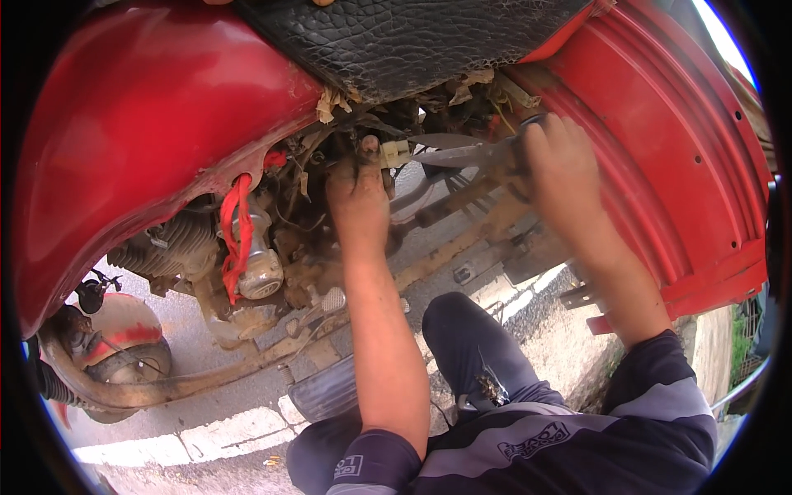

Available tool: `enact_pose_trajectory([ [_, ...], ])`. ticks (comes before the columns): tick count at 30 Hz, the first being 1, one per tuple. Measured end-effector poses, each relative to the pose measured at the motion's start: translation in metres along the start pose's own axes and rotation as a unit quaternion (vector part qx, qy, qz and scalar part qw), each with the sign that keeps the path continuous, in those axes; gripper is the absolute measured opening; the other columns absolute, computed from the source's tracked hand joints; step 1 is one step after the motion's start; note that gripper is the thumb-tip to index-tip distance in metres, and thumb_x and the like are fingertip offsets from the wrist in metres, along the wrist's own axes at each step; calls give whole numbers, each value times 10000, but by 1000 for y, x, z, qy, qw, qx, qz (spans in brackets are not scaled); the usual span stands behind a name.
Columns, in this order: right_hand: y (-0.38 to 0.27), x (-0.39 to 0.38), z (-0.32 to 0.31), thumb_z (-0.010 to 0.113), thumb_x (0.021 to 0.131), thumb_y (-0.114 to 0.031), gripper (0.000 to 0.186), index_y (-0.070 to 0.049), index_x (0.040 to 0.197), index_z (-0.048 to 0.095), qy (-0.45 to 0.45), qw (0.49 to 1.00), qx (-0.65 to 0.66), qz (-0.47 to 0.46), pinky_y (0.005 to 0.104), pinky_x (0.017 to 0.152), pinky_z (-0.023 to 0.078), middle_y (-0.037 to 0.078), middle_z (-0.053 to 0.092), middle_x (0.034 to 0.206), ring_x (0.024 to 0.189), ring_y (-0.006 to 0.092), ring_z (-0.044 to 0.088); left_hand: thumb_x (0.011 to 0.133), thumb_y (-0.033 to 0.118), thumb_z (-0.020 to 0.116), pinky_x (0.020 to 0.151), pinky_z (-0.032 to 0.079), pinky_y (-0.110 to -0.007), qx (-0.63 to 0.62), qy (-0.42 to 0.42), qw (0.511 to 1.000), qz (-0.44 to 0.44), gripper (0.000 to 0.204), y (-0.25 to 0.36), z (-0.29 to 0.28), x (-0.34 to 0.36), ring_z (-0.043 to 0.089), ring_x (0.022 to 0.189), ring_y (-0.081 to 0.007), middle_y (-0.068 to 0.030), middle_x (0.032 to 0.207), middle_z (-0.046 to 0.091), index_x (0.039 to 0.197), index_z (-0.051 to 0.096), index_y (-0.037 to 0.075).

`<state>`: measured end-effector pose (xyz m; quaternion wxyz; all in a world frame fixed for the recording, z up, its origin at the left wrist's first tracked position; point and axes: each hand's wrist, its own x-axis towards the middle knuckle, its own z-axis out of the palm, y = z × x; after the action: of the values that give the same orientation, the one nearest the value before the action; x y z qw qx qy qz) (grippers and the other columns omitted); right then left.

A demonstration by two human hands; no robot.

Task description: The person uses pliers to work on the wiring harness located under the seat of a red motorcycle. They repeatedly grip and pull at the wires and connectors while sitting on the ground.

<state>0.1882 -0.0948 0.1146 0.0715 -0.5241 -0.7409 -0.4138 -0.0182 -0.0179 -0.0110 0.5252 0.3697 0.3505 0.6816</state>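
My left hand [359, 202] reaches in under the black seat, fingers closed and thumb up, among dirty wiring [309, 165]. A pale plastic connector [397, 154] sits right beside its fingertips. What those fingers pinch is hidden. Farther right, my right hand [565, 161] is curled around a black rounded object [532, 123], mostly covered by the fingers. Between the two hands runs a blurred grey strip [462, 155]; whether it joins the black object cannot be told. Dusty frame tubes lie beneath both hands.
Above is the cracked black seat [412, 41]. A red body panel [165, 99] curves at left, a ribbed red panel [685, 181] at right. A red strap [237, 235] hangs over the engine [260, 272]. A rusty frame tube [173, 392] crosses below. Skin-coloured bits show at the top edge.
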Motion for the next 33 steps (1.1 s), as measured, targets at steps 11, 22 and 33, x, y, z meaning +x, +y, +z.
enact_pose_trajectory([
  [11, 2, 8, 6, 704, 648, 24, 349, -24, 969, 577, -41, 997, 63, 6, 435, 852, 502, 160, 582, 963, 964, 344, 604, 986, 182, 704, 626, 451, -294, -167, -96, 979, 59, 209, -27, -6, -4, 593, 856, -131, -51, 1011, 697, 1112, 672, 18],
  [22, 10, 8, 8, 710, 723, -45, 265, -47, 954, 581, -10, 999, 44, -3, 432, 825, 499, 140, 575, 946, 932, 325, 597, 982, 252, 707, 670, 544, -358, -268, -80, 958, 56, 327, -25, 8, -10, 668, 803, -216, -142, 977, 713, 1122, 647, -37],
  [33, 6, 16, 2, 654, 768, -61, 184, -63, 938, 582, 31, 999, -2, -41, 430, 834, 506, 121, 576, 942, 944, 301, 596, 975, 269, 718, 768, 562, -360, -305, -74, 949, 40, 334, -38, 7, -9, 685, 854, -210, -124, 1009, 727, 1144, 670, -16],
])
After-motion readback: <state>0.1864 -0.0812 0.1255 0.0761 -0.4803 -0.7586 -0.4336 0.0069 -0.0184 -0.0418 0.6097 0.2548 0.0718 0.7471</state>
